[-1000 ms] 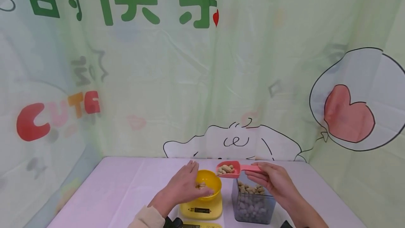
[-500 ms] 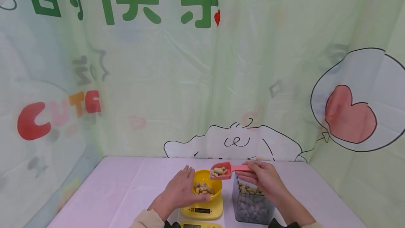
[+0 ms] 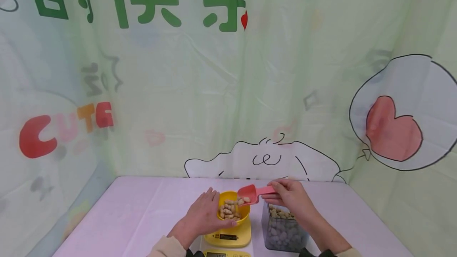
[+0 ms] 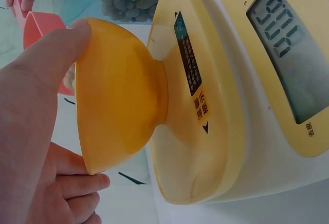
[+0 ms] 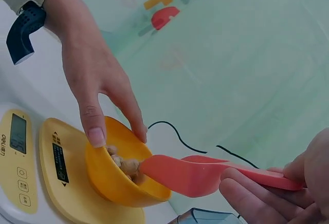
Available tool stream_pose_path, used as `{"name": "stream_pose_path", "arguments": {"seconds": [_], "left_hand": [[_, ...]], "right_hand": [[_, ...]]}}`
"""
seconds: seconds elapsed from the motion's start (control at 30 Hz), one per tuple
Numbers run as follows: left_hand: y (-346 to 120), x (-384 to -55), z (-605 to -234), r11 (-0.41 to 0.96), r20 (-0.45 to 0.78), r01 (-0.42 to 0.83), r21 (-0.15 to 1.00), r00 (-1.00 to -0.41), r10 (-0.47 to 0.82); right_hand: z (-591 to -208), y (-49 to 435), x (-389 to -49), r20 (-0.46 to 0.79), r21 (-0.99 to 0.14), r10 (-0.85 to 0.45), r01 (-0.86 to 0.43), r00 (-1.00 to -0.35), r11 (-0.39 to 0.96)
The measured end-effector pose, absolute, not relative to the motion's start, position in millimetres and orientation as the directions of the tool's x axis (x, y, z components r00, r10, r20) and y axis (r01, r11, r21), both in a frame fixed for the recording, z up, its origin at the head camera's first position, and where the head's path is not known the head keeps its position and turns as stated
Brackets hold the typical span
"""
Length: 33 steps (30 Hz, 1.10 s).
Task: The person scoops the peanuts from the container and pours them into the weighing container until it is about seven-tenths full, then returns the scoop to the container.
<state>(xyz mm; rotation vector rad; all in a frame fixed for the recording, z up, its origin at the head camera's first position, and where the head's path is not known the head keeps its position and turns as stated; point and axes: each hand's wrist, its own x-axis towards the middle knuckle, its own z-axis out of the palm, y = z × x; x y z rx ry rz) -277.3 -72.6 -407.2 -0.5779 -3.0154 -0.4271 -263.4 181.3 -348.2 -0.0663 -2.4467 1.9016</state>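
Observation:
My left hand [image 3: 201, 215] holds the rim of a yellow bowl [image 4: 118, 93] from its left side. The thumb [image 5: 96, 135] is at one part of the rim and the fingers are at another. Peanuts [image 3: 228, 210] lie in this bowl, which sits on a yellow kitchen scale [image 5: 69, 175]. In my right hand [image 3: 290, 199] is the handle of a pink scoop [image 5: 187, 175], pinched between thumb and fingers. The scoop tilts down over the bowl's right rim, with a few peanuts at its lip.
A clear grey plastic container [image 3: 285, 233] with many peanuts stands right of the scale, partly under my right forearm. The scale's display [image 4: 280, 49] shows lit digits. A printed curtain [image 3: 214, 90] hangs behind the pale table [image 3: 143, 209].
The scoop has moved left over the bowl and tipped down, so peanuts have slid out of it. More peanuts now show in the bowl. My left hand has moved slightly at the rim.

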Motion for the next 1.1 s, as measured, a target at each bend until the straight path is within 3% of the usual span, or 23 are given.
{"name": "stream_pose_path", "arguments": {"seconds": [0.73,1.1], "left_hand": [[-73.2,-276.9,-408.9,0.890,0.128,0.388,0.240,-0.921,0.367],[-74.3,-278.2,-399.9,0.879,0.101,0.348,0.325,-0.937,0.334]], "right_hand": [[-345.3,185.2,-260.9,0.035,-0.954,0.051,-0.018,-0.998,0.300],[-340.3,198.1,-255.6,0.074,-0.962,0.036,-0.062,-0.997,0.265]]}}
